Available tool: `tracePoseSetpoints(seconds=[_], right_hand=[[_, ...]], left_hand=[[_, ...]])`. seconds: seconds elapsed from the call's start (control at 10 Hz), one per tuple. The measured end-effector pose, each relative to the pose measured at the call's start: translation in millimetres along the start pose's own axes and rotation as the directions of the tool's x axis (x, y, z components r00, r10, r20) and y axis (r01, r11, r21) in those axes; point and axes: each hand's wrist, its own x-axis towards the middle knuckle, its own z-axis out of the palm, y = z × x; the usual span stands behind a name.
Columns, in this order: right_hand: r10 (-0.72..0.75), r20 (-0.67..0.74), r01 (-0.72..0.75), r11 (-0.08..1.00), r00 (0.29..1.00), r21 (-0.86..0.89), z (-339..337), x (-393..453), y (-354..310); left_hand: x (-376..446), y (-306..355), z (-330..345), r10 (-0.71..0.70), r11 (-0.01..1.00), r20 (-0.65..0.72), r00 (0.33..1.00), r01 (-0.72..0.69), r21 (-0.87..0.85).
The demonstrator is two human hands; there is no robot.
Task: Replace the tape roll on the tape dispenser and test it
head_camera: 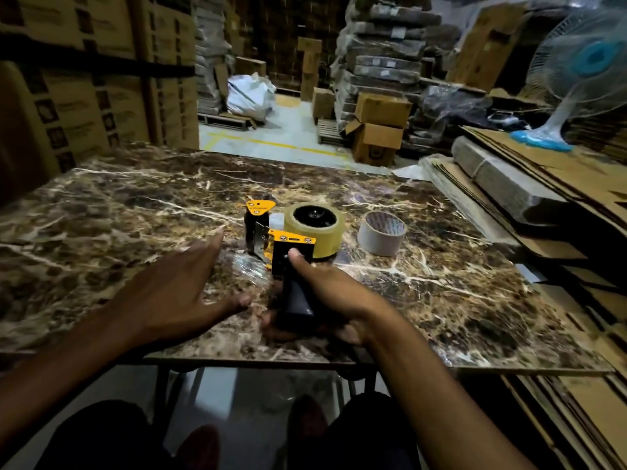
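right hand gripped tape dispenser handle on surface; left hand open, empty. roll seated; likely testing next, needing tape end pulled.

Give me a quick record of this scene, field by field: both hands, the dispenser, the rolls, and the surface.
surface: marble-patterned table
tape dispenser: on the table, yellow and black, tan tape roll mounted
spare roll: empty-looking core, on the table right of the dispenser, apart from it
right hand: gripping the dispenser's handle
left hand: open, fingers spread, holding nothing
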Motion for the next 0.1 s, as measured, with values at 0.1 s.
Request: tracePoseSetpoints(seconds=[0.1], right_hand=[[-0.196,-0.121,0.117,0.873,0.973,-0.473,-11.6,-10.2,-6.0]], left_hand=[[-1.7,-0.9,1.0,-0.018,1.0,0.022,1.0,0.018,0.015]])
